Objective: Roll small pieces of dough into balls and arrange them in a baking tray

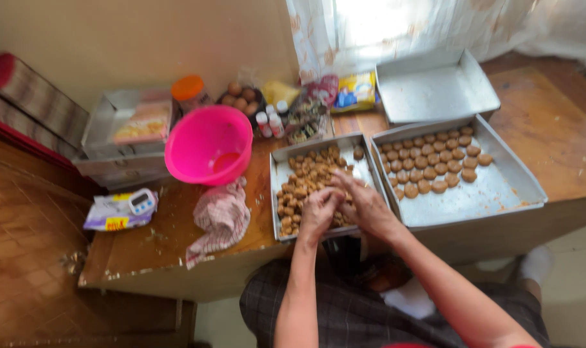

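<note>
My left hand (319, 209) and my right hand (365, 203) meet over the near end of a small metal tray (281, 161) heaped with brown dough lumps (306, 177). Both hands curl around something small between them, seemingly a piece of dough; the blur hides it. To the right lies a larger metal tray (499, 187) with neat rows of round brown dough balls (431, 161) at its far end. Its near half is bare metal.
A pink plastic bowl (209, 145) stands left of the small tray, a checked cloth (221, 219) near it. An empty metal tray (435, 87), small bottles (270, 122), packets, an orange-lidded jar (188, 90), a timer (141, 202) and metal tins (122, 138) crowd the low wooden table (551, 135).
</note>
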